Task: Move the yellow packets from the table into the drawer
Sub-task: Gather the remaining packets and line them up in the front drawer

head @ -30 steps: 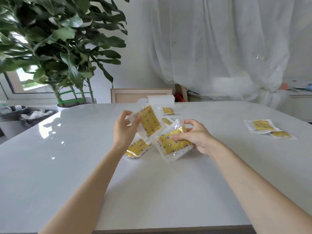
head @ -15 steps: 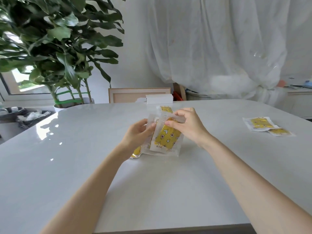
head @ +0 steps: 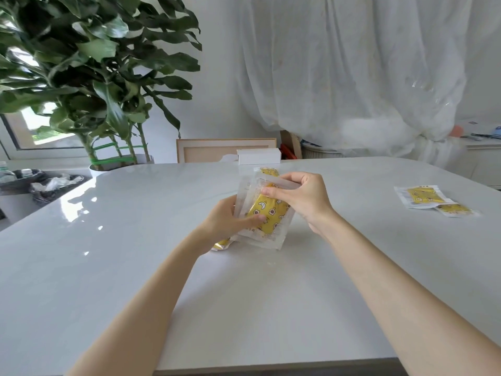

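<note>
Both hands hold a small stack of yellow packets [head: 268,215] in clear wrappers, upright above the middle of the white table [head: 135,267]. My left hand [head: 230,221] grips the stack's left side, thumb across the front. My right hand [head: 301,196] pinches the stack's top edge. Another yellow packet [head: 222,243] lies on the table under my left hand, mostly hidden. One more packet [head: 268,171] shows behind the stack. Two yellow packets [head: 423,197] lie at the table's right side. No drawer is in view.
A white box [head: 259,156] stands at the table's far edge, with a wooden chair back [head: 206,150] behind it. A large potted plant [head: 89,77] rises at the left. White drapery [head: 352,77] hangs behind. Black bins [head: 40,185] sit at the far left.
One second ago each hand held its own packet apart. They have come together into one stack, now held upright by both hands, my left thumb across its front.
</note>
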